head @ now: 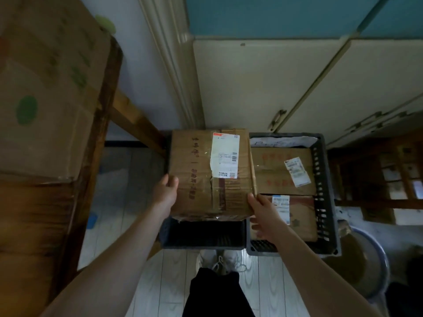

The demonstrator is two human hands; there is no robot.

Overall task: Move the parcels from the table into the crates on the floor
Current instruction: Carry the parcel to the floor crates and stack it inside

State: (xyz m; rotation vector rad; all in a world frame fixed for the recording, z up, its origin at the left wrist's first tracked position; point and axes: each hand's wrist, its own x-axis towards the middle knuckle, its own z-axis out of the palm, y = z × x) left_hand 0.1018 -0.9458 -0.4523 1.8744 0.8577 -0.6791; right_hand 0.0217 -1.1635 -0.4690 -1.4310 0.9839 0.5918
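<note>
- You have the parcel [206, 175], a brown cardboard box with a white shipping label [225, 155] on top, held level above the far part of the left crate [201, 239]. I cannot tell whether its underside touches the crate yet.
- Your left hand [166, 191] grips the parcel's left edge. The thumb lies on the top face and the fingers are wrapped out of sight down the side.
- Your right hand [263, 211] grips the near right corner, thumb on top and fingers curled under the edge.
- The near part of the left crate shows only dark, bare interior. This looks like the first parcel to go into it.
- The right crate [322, 191], touching the left one, is nearly full. It holds two cardboard boxes [272, 172] side by side, with a white soft package [283, 141] behind them.
- On the table [34, 213] to your left sits a large carton [45, 88] with green print. Only part of the tabletop is in view, so more may be waiting there.
- My judgement is that you are past the halfway mark. One crate is loaded, this parcel needs lowering and releasing, and at least the large carton remains, though it looks too big for the space left.
- Cream cabinet doors [251, 83] stand right behind both crates.
</note>
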